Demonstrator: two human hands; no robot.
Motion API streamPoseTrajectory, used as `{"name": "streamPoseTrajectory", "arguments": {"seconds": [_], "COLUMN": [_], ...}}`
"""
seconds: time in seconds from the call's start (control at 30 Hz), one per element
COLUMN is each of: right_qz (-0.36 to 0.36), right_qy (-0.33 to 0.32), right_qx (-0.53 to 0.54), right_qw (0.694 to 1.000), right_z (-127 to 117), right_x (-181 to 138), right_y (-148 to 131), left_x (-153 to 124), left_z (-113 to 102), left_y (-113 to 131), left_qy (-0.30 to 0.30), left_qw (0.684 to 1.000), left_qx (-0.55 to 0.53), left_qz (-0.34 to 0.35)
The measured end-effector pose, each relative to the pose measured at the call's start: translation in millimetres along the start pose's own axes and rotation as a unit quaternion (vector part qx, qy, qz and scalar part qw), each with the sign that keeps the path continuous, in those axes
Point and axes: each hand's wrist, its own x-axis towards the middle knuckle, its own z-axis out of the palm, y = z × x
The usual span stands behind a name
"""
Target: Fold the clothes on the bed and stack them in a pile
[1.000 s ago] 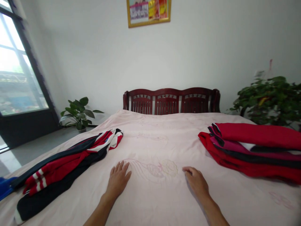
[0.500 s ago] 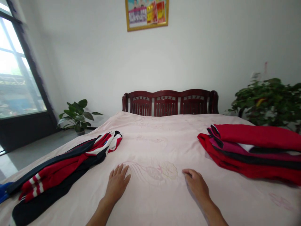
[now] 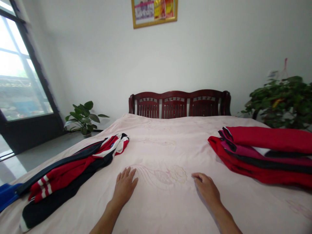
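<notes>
My left hand lies palm down on the pale pink bedsheet, fingers stretched out and holding nothing. To its left is a loose heap of clothing in red, navy and white, with white stripes on a red part. My right hand rests on its side on the sheet, fingers extended and loosely together, with nothing visible in it. Beyond it, at the right, sits a stack of folded clothes in red, magenta and black. An embroidered flower shows on the sheet between my hands.
A dark red wooden headboard stands at the far end. Potted plants flank the bed, one at the left and a bushier one at the right. Blue fabric lies at the left edge. A framed picture hangs above.
The whole view has shifted slightly, so everything appears a little further right and most things a little higher. Both hands keep the same pose on the sheet.
</notes>
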Motion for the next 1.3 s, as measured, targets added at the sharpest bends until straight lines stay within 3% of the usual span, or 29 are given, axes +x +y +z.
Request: {"name": "streamPoseTrajectory", "arguments": {"seconds": [0.37, 0.5, 0.6, 0.7, 0.77, 0.87, 0.97, 1.1, 1.3], "right_qz": [-0.004, -0.008, -0.009, -0.005, -0.004, -0.002, -0.006, -0.008, -0.007], "right_qy": [-0.003, -0.004, -0.004, -0.002, 0.0, 0.0, 0.001, 0.006, 0.01], "right_qx": [-0.004, -0.009, -0.01, -0.009, -0.007, -0.003, 0.002, 0.007, 0.013], "right_qw": [1.0, 1.0, 1.0, 1.0, 1.0, 1.0, 1.0, 1.0, 1.0], "right_z": [1, 1, 1, 1, 2, 3, 3, 3, 3], "right_x": [3, 3, 2, 2, 3, 4, 5, 5, 5], "right_y": [2, 2, 2, 2, 3, 3, 4, 5, 3], "left_x": [-1, 3, 17, 38, 52, 65, 70, 77, 92], "left_z": [-3, 3, -4, -29, -51, -80, -93, -95, -101], "left_y": [3, -7, -36, -85, -123, -176, -212, -233, -236], "left_qy": [-0.003, 0.017, 0.086, 0.164, 0.146, 0.122, 0.075, 0.027, -0.008], "left_qw": [1.0, 0.996, 0.985, 0.982, 0.984, 0.977, 0.971, 0.961, 0.948], "left_qx": [-0.018, -0.087, -0.149, -0.087, 0.008, 0.06, 0.08, 0.092, 0.118], "left_qz": [-0.002, 0.002, -0.001, -0.047, -0.103, -0.166, -0.212, -0.259, -0.294]}}
